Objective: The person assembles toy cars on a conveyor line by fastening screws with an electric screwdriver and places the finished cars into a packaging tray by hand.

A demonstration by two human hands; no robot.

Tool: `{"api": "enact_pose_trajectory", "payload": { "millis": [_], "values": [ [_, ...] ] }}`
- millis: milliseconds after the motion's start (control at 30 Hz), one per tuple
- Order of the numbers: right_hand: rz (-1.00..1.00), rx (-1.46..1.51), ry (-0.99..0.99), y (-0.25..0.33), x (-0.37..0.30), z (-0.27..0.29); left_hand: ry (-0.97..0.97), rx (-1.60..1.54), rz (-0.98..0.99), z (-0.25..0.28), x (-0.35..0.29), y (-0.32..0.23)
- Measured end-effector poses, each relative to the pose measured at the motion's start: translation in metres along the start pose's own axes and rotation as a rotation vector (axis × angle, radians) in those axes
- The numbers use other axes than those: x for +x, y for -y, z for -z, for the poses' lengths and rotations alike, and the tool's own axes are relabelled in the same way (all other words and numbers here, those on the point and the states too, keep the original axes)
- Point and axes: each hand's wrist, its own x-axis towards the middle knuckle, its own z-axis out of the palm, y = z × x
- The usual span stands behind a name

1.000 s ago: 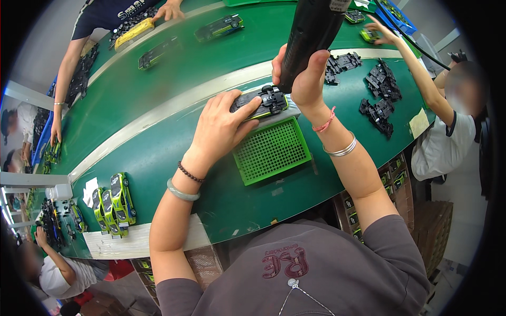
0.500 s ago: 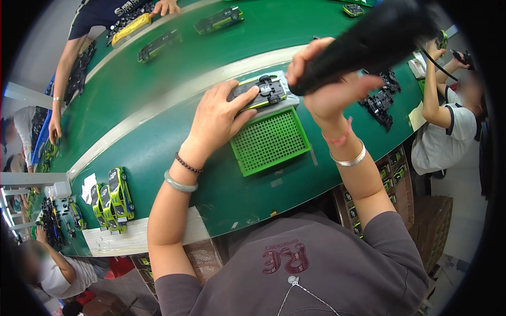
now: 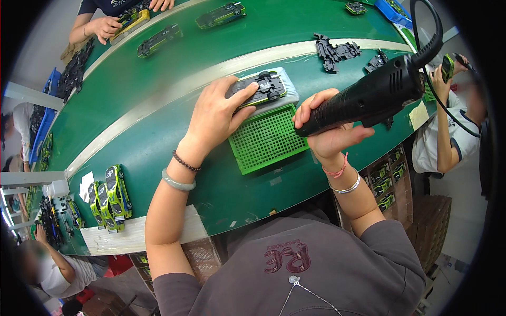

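Note:
An upside-down toy car (image 3: 267, 86), with black underside and yellow-green edges, rests on a pale padded block (image 3: 289, 87). Over its near left end lies my left hand (image 3: 213, 110), thumb and fingers gripping it. My right hand (image 3: 329, 134) is wrapped round a black electric screwdriver (image 3: 363, 97), its thumb stretched out along the lower side. The screwdriver is tilted, with its cord end up and to the right; its bit cannot be made out. Just below the block sits a green perforated basket (image 3: 269, 139), apart from both hands.
Green toy cars (image 3: 117, 189) stand in a group at the left. Black chassis parts (image 3: 334, 51) lie beyond the screwdriver. On the green belt (image 3: 211, 45) are more upturned cars (image 3: 220, 16). The screwdriver's cord (image 3: 440, 37) loops at upper right. Co-workers sit left and right.
My right hand has lowered and turned the screwdriver, uncovering chassis parts behind it. My left hand stays on the car. The far-left co-worker's hands have moved to the yellow block.

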Motion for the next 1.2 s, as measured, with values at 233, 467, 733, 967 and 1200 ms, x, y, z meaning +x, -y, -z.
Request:
{"api": "enact_pose_trajectory", "payload": {
  "millis": [233,467,733,967,1200],
  "values": [
    [0.009,-0.003,0.061,-0.006,0.000,0.004,-0.008,-0.001,-0.016,0.000,0.001,0.000],
    [-0.032,-0.079,0.036,-0.007,-0.001,-0.003,-0.012,0.013,-0.005,0.001,0.000,-0.001],
    [-0.030,-0.059,0.017,-0.002,0.007,-0.003,0.079,-0.277,0.107,0.017,0.002,0.009],
    [0.155,0.184,0.140,0.032,0.051,-0.046,0.219,-0.293,0.240,0.039,-0.008,0.039],
    [0.126,0.000,0.295,-0.012,0.069,-0.106,0.202,-0.354,0.197,0.034,-0.009,0.043]
  ]
}}
